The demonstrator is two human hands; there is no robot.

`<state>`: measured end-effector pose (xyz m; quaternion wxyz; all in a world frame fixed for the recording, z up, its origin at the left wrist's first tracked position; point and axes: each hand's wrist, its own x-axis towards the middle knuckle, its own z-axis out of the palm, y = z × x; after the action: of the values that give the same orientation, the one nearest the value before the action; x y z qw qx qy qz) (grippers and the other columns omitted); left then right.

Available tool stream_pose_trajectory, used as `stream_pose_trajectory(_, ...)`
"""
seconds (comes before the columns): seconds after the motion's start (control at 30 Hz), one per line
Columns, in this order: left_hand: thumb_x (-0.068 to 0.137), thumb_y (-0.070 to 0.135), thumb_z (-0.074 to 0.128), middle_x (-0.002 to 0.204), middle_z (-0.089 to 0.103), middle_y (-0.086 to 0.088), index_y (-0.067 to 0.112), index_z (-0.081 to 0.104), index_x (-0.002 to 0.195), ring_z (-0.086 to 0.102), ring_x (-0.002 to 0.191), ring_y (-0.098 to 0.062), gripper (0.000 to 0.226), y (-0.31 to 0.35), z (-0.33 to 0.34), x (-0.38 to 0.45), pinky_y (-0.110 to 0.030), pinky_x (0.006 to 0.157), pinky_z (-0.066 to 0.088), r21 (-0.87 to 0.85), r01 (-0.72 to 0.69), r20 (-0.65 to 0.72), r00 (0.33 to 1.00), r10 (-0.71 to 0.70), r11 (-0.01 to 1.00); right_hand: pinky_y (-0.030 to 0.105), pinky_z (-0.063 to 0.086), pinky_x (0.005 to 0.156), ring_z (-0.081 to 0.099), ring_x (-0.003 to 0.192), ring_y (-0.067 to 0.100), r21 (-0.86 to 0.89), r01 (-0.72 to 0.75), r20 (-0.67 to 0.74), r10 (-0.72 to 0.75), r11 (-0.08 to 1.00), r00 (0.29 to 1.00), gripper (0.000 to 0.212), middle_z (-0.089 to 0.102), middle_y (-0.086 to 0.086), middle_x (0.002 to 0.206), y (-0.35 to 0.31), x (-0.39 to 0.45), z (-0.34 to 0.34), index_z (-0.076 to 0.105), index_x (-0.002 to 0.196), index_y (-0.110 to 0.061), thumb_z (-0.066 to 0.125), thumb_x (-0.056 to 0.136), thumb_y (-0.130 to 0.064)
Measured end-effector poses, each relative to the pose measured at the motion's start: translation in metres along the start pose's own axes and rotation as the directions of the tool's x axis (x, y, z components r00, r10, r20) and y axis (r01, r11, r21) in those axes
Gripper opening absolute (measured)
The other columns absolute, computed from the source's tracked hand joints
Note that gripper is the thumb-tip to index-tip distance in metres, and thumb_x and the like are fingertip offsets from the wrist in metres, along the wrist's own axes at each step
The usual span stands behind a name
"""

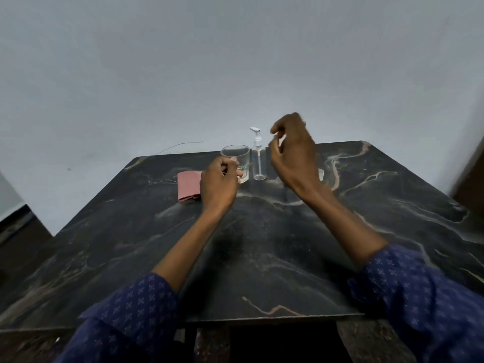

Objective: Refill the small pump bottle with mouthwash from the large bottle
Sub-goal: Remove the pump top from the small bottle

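The small clear pump bottle stands upright near the far edge of the dark marble table, its white pump head on top. It looks empty. My right hand hovers just right of it, raised above the table, fingers curled and apart, holding nothing. Left of the bottle stands a clear drinking glass. My left hand rests in front of the glass, fingers curled against its lower side. Something pale peeks out behind my right wrist; I cannot tell what it is. No large bottle is clearly in view.
A folded pink cloth lies left of my left hand. A grey wall rises right behind the table's far edge. A thin wire runs along the wall at the back left. Dark furniture stands at both sides.
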<state>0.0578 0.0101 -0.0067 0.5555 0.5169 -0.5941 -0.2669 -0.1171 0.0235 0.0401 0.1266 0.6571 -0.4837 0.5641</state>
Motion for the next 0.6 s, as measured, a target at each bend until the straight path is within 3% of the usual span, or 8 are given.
stream_pose_trajectory(0.07, 0.105, 0.034, 0.054, 0.096, 0.078, 0.005, 0.022, 0.069, 0.105, 0.074, 0.096, -0.021, 0.02, 0.003, 0.003, 0.0, -0.054, 0.089, 0.06, 0.014, 0.015, -0.05, 0.999, -0.015, 1.0, 0.039, 0.052, 0.066, 0.058, 0.076, 0.019, -0.033, -0.007, 0.124, 0.011, 0.999, 0.992, 0.014, 0.053, 0.003, 0.112, -0.01, -0.003, 0.016, 0.056, 0.108, -0.013, 0.057, 0.094, -0.01)
stream_pose_trajectory(0.13, 0.105, 0.035, 0.054, 0.101, 0.076, 0.004, 0.022, 0.068, 0.104, 0.071, 0.099, -0.021, 0.019, 0.006, 0.008, 0.002, -0.049, 0.091, 0.058, 0.066, -0.01, -0.086, 0.996, 0.015, 0.998, 0.045, 0.054, 0.073, 0.061, 0.08, 0.028, -0.088, -0.107, 0.227, 0.125, 0.99, 0.966, 0.02, 0.051, 0.009, 0.121, -0.014, -0.007, 0.027, 0.057, 0.115, -0.01, 0.061, 0.095, -0.013)
stream_pose_trajectory(0.23, 0.104, 0.033, 0.055, 0.102, 0.073, 0.007, 0.024, 0.066, 0.102, 0.066, 0.097, -0.015, 0.014, 0.008, 0.019, 0.002, -0.039, 0.088, 0.054, 0.098, -0.048, -0.11, 0.992, 0.058, 0.994, 0.044, 0.054, 0.089, 0.062, 0.106, 0.035, -0.148, -0.256, 0.331, 0.292, 0.955, 0.897, 0.032, 0.047, 0.015, 0.135, -0.007, -0.014, 0.038, 0.057, 0.126, -0.01, 0.061, 0.094, -0.015)
stream_pose_trajectory(0.37, 0.104, 0.027, 0.056, 0.107, 0.07, 0.007, 0.021, 0.066, 0.106, 0.064, 0.096, -0.011, 0.012, 0.004, 0.025, -0.002, -0.031, 0.082, 0.048, 0.102, -0.086, -0.09, 0.991, 0.095, 0.991, 0.039, 0.046, 0.101, 0.053, 0.129, 0.037, -0.176, -0.293, 0.483, 0.342, 0.94, 0.806, 0.049, 0.039, 0.018, 0.151, 0.003, -0.014, 0.046, 0.052, 0.142, -0.013, 0.059, 0.093, -0.014)
stream_pose_trajectory(0.5, 0.105, 0.025, 0.056, 0.11, 0.07, 0.005, 0.018, 0.067, 0.109, 0.064, 0.099, -0.012, 0.014, 0.005, 0.025, 0.0, -0.029, 0.081, 0.046, 0.104, -0.086, -0.09, 0.991, 0.095, 0.991, 0.05, 0.053, 0.106, 0.054, 0.133, 0.04, -0.195, -0.322, 0.539, 0.375, 0.927, 0.754, 0.059, 0.033, 0.02, 0.16, 0.006, -0.005, 0.053, 0.048, 0.151, -0.013, 0.059, 0.093, -0.012)
stream_pose_trajectory(0.6, 0.105, 0.024, 0.056, 0.111, 0.071, 0.003, 0.016, 0.067, 0.109, 0.064, 0.1, -0.014, 0.014, 0.006, 0.024, 0.002, -0.029, 0.082, 0.045, 0.106, -0.082, -0.091, 0.992, 0.092, 0.991, 0.05, 0.052, 0.108, 0.054, 0.134, 0.039, -0.207, -0.337, 0.528, 0.395, 0.918, 0.752, 0.06, 0.034, 0.019, 0.16, 0.007, -0.002, 0.059, 0.049, 0.152, -0.012, 0.058, 0.092, -0.011)
